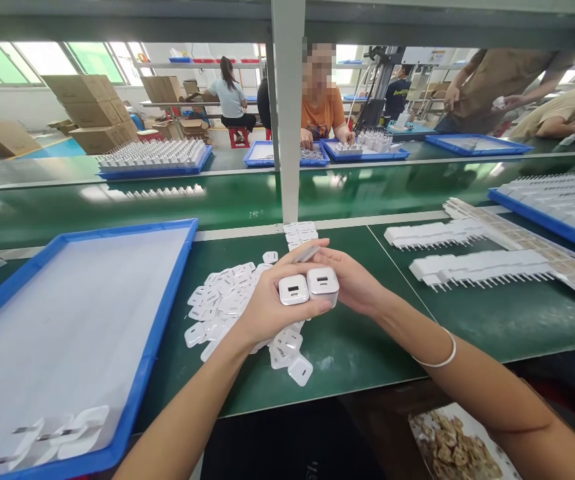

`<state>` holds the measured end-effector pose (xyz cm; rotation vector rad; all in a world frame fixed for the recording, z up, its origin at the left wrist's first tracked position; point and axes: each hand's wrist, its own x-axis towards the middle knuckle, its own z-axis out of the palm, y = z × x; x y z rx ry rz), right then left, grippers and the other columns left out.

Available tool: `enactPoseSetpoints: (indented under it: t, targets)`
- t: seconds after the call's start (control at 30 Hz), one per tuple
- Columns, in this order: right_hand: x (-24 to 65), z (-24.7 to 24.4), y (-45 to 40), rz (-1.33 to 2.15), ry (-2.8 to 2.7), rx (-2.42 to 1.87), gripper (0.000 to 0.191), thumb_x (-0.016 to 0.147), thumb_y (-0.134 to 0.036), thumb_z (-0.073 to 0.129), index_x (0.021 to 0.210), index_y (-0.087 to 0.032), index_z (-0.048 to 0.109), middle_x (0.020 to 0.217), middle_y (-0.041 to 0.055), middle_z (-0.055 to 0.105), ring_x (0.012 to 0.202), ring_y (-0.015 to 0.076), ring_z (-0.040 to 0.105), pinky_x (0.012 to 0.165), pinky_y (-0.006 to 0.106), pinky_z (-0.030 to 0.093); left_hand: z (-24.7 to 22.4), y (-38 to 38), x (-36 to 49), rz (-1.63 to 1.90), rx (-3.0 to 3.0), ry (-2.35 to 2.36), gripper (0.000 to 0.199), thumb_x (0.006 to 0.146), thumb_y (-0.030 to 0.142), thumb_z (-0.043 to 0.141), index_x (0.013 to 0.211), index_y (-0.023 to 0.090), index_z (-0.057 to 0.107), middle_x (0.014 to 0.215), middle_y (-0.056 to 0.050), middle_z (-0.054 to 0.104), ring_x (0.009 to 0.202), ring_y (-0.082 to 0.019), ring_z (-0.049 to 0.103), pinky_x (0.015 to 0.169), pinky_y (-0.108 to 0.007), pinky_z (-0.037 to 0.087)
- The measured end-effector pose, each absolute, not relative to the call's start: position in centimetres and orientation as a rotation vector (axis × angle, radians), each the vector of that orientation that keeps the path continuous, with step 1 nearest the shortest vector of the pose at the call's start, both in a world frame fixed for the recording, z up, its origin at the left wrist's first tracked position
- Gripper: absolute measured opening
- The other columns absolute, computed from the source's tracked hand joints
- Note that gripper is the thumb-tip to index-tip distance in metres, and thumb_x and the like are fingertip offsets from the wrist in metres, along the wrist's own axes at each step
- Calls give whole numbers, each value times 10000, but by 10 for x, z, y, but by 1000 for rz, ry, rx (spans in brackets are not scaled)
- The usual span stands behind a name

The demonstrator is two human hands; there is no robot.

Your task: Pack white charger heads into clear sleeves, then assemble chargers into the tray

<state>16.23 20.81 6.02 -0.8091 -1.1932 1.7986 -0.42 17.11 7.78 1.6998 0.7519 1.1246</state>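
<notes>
"Where are the two white blocks [323,292]?"
"Clasped in the left hand [263,303], above the table [362,353]."
"And the right hand [360,283]?"
"Beside them; whether it's pinching anything, I can't tell."

Right forearm [477,380]: slim, pale, round bangle [454,348] | black clothing [287,437], small pale marking [312,471]

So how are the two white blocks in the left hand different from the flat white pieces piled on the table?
The blocks look thick, while the flat pieces look thin. The blocks sit side by side in the left hand; the flat pieces lie in a loose pile on the green table. There are two blocks but many flat pieces. Both are white with rounded corners.
</notes>
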Motion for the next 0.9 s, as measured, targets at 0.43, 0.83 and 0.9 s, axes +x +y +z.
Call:
enactPoseSetpoints:
  t: [0.43,0.83,0.9]
  targets:
    - [195,84,223,1095,-1651,-884,157,791,-339,749,785,-192,696,793,24,682,667,137,590,583,261,509,78,176,-12,790,1921,943,330,725,362,793,1041,275,754,1614,-49,269,1442,-395,332,1118,-502,373]
    - [203,86,215,763,-2461,-729,440,944,-136,442,1249,-355,672,953,44,615,793,169,600,688,305,514,73,187,-16,522,1696,711,393,642,341,851,1018,261,773,1254,-76,628,1161,-319,601,925,-388,522]
    - [203,87,214,776,-2466,-719,440,937,-125,442,1241,-339,679,967,46,636,813,176,611,700,309,513,69,189,-17,469,1625,678,402,646,342,847,1028,244,769,1083,-74,687,1030,-283,649,827,-348,538]
